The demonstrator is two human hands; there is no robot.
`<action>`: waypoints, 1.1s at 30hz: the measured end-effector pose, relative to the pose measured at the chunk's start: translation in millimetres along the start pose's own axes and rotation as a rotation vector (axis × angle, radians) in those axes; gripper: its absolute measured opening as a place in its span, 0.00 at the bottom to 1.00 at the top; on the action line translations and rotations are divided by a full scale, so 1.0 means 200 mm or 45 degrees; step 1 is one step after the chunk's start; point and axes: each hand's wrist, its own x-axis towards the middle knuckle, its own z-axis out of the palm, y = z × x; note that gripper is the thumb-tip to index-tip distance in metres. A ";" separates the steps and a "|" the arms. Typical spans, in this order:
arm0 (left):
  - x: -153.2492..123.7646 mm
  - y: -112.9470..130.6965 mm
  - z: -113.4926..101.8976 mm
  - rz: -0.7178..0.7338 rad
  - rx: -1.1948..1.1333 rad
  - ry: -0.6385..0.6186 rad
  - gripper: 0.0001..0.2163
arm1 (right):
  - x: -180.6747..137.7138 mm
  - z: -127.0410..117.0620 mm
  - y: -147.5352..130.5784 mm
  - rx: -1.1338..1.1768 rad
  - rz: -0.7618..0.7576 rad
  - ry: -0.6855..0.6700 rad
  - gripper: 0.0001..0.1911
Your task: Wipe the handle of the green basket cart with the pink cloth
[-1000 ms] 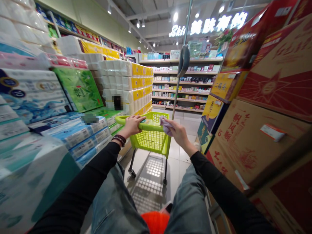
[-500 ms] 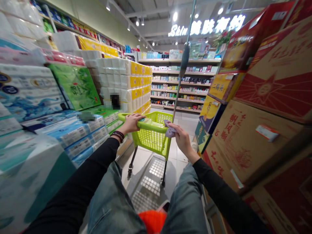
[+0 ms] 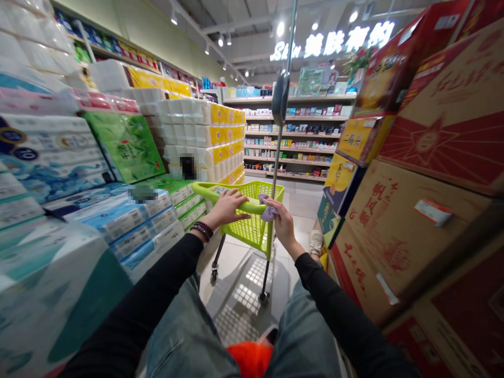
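Observation:
A lime-green shopping cart [image 3: 252, 231] stands on the tiled aisle in front of my knees. My left hand [image 3: 228, 206] rests on its near handle bar with the fingers stretched out flat. My right hand [image 3: 280, 220] is closed on a small pale lilac cloth [image 3: 268, 209], held against the handle's right end beside an upright metal pole [image 3: 277, 142]. Both my arms are in black sleeves; a dark bead bracelet [image 3: 205, 229] is on my left wrist.
Stacked packs of toilet paper and tissues [image 3: 79, 173] crowd the left side. Large brown and red cartons [image 3: 425, 173] line the right. Product shelves [image 3: 291, 142] close the aisle's far end. An orange object [image 3: 250, 359] shows between my knees.
My left hand went from gripping the handle to lying flat with fingers extended. The cart and view shifted slightly; my right hand kept the cloth at the handle's right end.

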 end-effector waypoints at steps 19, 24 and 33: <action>0.00 -0.06 0.03 -0.124 0.006 0.092 0.20 | -0.19 0.37 0.05 -0.155 0.136 0.299 0.30; 0.01 -0.08 0.04 -0.137 -0.012 0.112 0.22 | -0.21 0.41 0.15 -0.071 0.432 0.472 0.32; -0.03 -0.12 0.02 -0.124 -0.035 0.125 0.22 | -0.20 0.40 0.14 -0.028 0.381 0.383 0.30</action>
